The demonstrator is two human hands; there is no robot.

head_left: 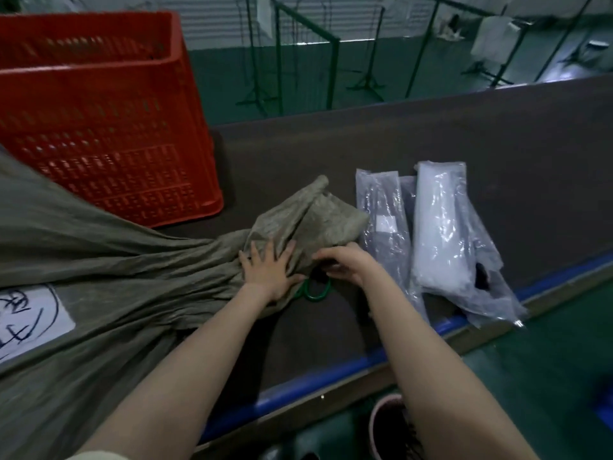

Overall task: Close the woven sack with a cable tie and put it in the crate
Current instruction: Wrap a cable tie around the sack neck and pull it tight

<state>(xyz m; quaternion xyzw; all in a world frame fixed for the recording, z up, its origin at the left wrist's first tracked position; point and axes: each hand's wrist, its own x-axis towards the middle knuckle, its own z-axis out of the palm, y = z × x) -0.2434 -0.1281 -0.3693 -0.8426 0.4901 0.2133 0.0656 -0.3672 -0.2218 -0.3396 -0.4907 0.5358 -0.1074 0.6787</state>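
My left hand (268, 270) lies flat on the gathered neck of the woven sack (116, 260), fingers straight and spread, pressing the bunched cloth down onto the table (431, 144). My right hand (345, 263) is just beside it with the fingers curled in at the same neck. They seem to pinch the green cable tie (313, 290), though the spot under my thumb is too dark for me to be sure. The tie shows as a small loop at the near edge of the neck, between my two wrists. The sack's body spreads away to my left, a white label (30, 317) with handwriting on its side, and its loose mouth fans out beyond my fingers. The red crate (99, 111) stands on the table behind the sack, at the far left. A few clear plastic bags (447, 234) lie to the right of my hands.
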